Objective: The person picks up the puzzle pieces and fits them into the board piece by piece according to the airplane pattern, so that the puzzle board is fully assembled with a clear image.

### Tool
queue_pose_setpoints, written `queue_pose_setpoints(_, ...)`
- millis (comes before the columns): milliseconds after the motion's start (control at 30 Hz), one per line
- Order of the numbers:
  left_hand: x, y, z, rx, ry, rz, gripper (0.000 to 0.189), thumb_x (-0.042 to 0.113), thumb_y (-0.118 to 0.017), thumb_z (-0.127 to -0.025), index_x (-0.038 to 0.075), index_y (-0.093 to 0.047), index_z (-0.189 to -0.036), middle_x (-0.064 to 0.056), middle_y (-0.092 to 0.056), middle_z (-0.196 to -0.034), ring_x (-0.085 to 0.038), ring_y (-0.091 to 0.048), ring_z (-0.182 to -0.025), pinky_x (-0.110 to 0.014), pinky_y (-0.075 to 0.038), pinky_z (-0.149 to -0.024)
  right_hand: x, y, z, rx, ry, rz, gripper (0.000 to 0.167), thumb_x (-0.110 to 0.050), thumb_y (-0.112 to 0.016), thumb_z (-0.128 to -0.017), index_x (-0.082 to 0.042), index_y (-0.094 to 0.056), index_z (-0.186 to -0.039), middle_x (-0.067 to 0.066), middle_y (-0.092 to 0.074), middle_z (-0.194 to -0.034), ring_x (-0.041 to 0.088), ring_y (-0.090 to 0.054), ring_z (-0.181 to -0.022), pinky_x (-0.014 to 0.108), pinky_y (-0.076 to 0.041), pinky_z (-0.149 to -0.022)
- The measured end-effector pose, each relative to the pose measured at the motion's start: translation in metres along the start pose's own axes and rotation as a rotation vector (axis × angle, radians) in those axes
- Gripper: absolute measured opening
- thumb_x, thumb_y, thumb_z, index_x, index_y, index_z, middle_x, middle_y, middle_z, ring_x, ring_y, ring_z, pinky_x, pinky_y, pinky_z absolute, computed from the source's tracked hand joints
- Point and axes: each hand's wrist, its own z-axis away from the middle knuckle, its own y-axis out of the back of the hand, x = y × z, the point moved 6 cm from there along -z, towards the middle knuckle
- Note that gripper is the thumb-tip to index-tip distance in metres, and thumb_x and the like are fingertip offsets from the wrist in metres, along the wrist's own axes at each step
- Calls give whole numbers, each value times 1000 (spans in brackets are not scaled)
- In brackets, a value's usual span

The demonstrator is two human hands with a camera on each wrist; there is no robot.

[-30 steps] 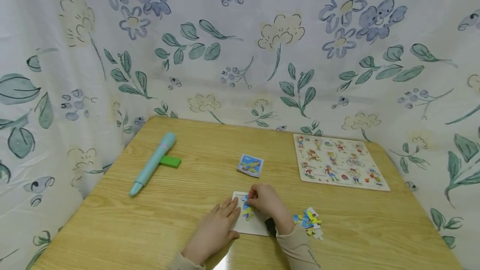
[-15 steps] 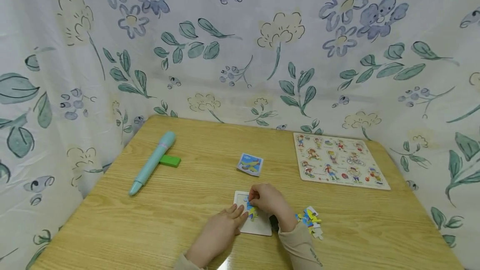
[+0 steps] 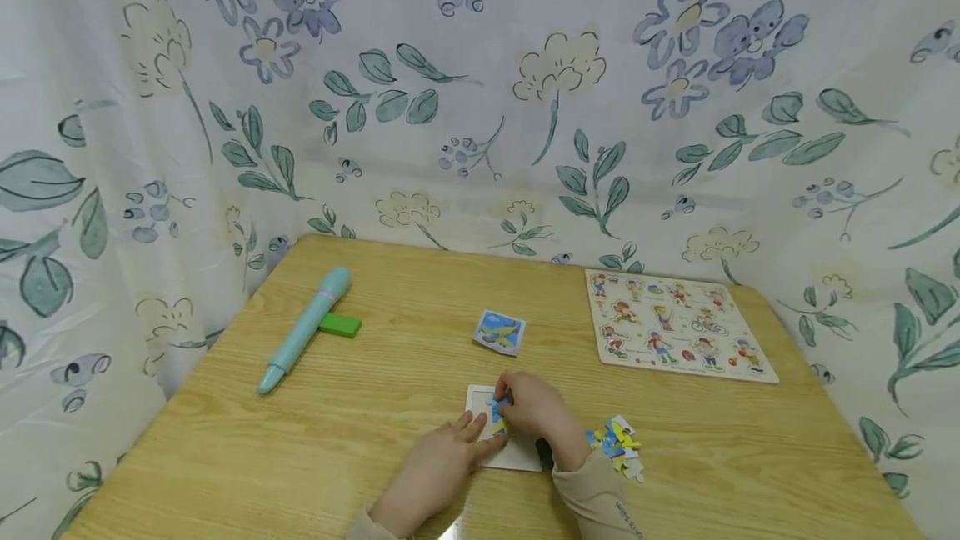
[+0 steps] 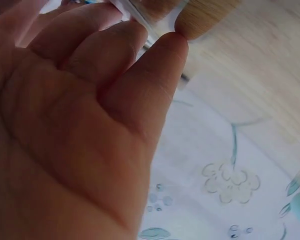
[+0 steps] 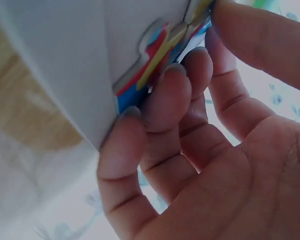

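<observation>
A small pale puzzle tray (image 3: pixel 517 460) lies at the front of the wooden table, with several joined blue and yellow puzzle pieces (image 3: pixel 498 417) in it. My left hand (image 3: pixel 438 458) rests on the tray's left part, fingers stretched out, fingertips at the joined pieces. From the right, my right hand (image 3: pixel 534 405) reaches over the tray and pinches a puzzle piece, mostly hidden by the fingers. The right wrist view shows its curled fingertips along the red, yellow and blue edge of the joined pieces (image 5: pixel 157 60). A heap of loose puzzle pieces (image 3: pixel 618 445) lies beside the right forearm.
Behind the tray lies a small picture card (image 3: pixel 499 332) of an airplane. A wooden board with printed figures (image 3: pixel 678 325) is at the back right. At left, a teal pen-shaped thing (image 3: pixel 306 332) lies against a green block (image 3: pixel 341 324). A flowered curtain (image 3: pixel 480 107) hangs behind.
My left fingers have shifted right, onto the lower end of the joined pieces. My right hand stays at the pieces, its fingers moving slightly. The tray has slid a little right, then slightly back.
</observation>
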Motion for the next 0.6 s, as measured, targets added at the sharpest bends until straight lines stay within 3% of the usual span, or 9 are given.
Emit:
queue_pose_setpoints(267, -2, 0, -1, 9, -6, 6, 42, 23, -67, -88, 29, -64, -129, -4, -61, -136, -23, -61, -123, -34, -59, -90, 0, 4, 2, 43, -50, -14, 16, -13, -74, -83, -9, -59, -86, -3, -49, -69, 11, -43, -59, 20, -32, -50)
queue_pose_setpoints(400, -4, 1, -2, 18, 4, 50, 47, 21, -70, -86, 19, -61, -132, -5, -61, -135, -23, -61, -123, -35, -57, -93, 2, 4, 2, 66, -61, -14, 16, -13, -76, -82, -10, -60, -83, -3, -50, -69, 10, -44, -60, 19, -33, -50)
queue_pose_setpoints(600, -16, -2, 2, -28, 76, 162, 60, 29, -70, -86, 1, -53, -137, -14, -50, -146, -28, -50, -134, -44, -47, -107, 14, 18, 6, 15, -18, -229, 9, -14, -66, -91, -5, -63, -91, 2, -60, -77, 10, -52, -67, 19, -42, -56)
